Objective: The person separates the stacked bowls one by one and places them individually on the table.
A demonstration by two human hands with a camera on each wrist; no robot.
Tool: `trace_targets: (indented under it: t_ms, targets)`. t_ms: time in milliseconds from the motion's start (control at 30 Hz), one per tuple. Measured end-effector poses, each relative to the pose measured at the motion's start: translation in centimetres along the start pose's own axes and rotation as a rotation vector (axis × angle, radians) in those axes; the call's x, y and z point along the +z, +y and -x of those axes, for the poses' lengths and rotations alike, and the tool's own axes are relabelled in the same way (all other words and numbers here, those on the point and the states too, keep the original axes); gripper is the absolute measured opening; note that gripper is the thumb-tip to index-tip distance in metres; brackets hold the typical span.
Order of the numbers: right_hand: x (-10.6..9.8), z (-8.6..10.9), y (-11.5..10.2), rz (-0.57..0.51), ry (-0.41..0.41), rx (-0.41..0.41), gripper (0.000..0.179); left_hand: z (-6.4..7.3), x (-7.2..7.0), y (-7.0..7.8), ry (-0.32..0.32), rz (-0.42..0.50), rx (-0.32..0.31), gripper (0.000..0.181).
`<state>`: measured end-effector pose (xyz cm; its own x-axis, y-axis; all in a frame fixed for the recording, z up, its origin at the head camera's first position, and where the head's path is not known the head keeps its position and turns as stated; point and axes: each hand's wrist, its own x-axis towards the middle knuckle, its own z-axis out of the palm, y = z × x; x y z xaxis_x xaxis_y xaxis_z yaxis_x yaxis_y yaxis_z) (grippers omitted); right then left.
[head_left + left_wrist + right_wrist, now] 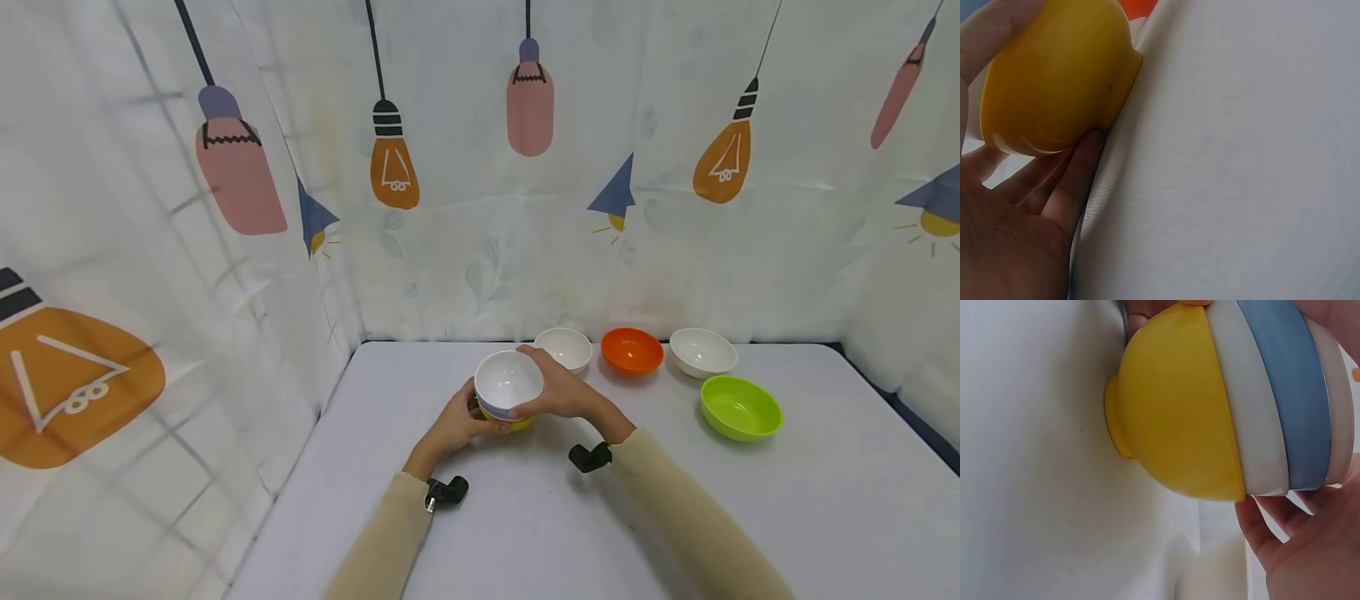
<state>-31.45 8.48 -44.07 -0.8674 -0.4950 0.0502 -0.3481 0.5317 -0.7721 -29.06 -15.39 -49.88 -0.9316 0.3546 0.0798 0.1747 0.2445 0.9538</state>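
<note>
A stack of bowls (508, 382) stands between the person's two hands, left of centre on the far half of the white table (525, 525). A yellow bowl (1172, 412) is lowest, a white bowl (1247, 400) sits in it, a blue bowl (1291, 381) comes next and a pale bowl (1339, 406) is uppermost, its white inside facing up. The left hand (459, 421) grips the yellow bowl from the left, thumb on one side and fingers curled under the other, spread only as wide as the bowl. The right hand (558, 387) holds the stack's upper bowls from the right, thumb on the near side and fingers around the far side. Whether the yellow bowl's foot touches the table cannot be told. Just right of the stack, along the far edge, are a small white bowl (564, 347), an orange bowl (632, 351) and another white bowl (702, 352); a green bowl (741, 407) sits nearer, at the right. A patterned cloth (450, 258) hangs behind the table.
</note>
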Motion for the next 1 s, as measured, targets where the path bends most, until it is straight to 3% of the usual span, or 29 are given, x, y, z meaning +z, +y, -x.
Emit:
trace_targets:
  t_ms: [633, 1000]
  targets:
    - [0.6, 0.3, -0.3, -0.071, 0.068, -0.036, 0.107, 0.5, 0.0, -0.4, -0.008, -0.004, 0.001, 0.099]
    - [-0.6, 1.2, -1.2, -0.123, 0.110, -0.041, 0.107, 0.1, 0.0, -0.1, 0.002, -0.036, -0.007, 0.099]
